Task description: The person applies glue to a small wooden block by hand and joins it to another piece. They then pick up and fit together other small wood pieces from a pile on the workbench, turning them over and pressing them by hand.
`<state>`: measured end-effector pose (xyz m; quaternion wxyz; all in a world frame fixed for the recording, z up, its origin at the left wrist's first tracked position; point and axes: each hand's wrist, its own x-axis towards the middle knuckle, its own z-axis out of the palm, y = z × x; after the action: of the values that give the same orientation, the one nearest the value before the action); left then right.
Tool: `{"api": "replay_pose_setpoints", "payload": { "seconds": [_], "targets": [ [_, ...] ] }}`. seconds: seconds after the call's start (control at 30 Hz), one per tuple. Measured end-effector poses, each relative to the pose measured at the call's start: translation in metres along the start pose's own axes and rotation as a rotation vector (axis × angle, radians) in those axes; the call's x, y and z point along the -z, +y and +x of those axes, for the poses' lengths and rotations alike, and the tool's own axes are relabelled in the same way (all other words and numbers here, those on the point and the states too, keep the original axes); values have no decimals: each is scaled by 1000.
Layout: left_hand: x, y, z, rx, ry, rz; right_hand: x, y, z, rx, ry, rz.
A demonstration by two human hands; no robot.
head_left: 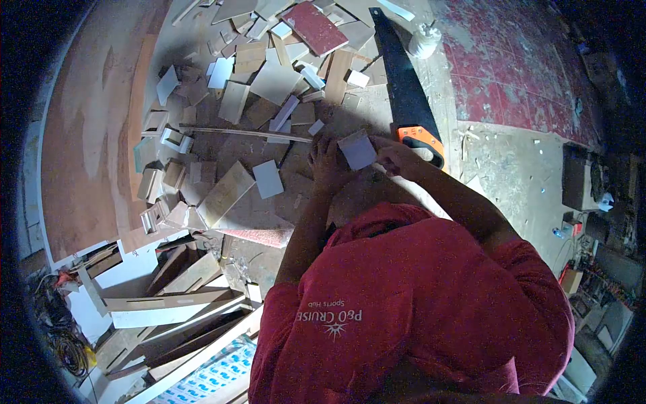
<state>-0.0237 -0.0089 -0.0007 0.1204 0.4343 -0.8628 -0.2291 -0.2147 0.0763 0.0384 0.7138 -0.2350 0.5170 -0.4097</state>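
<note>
Left hand and right hand flank 1 block (1 saw nearby).

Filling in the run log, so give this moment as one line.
left hand, right hand: flanking pale piece | grip: unclear | handsaw: unheld

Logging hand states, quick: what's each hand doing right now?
Left hand: beside the pale square piece; grip cannot be told.
Right hand: partly curled at the piece's other side; hold cannot be told.
</note>
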Motion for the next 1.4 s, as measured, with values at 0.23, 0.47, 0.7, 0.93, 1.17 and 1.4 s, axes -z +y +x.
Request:
{"api": "replay_pose_setpoints", "payload": {
  "seconds": [0.23,0.47,0.7,0.93,1.17,1.4],
  "targets": [
    [-13,-5,1,2,39,-29,1,9,10,82,-17,-233],
    [7,5,2,-13,-13,-48,0,-11,3,4,30,-529],
    [-19,-26,6,-30,-1,-169,7,-38,4,339,34,-281],
    [6,-20,3,-150,-66,-298,-17,-70,-4,414,-173,-623],
    [49,7,-12,50,-97,-825,-27,-60,7,768,-203,-574],
    [0,-24,-28,64,-65,-796,-15,-32,19,911,22,-798]
  ]
}}
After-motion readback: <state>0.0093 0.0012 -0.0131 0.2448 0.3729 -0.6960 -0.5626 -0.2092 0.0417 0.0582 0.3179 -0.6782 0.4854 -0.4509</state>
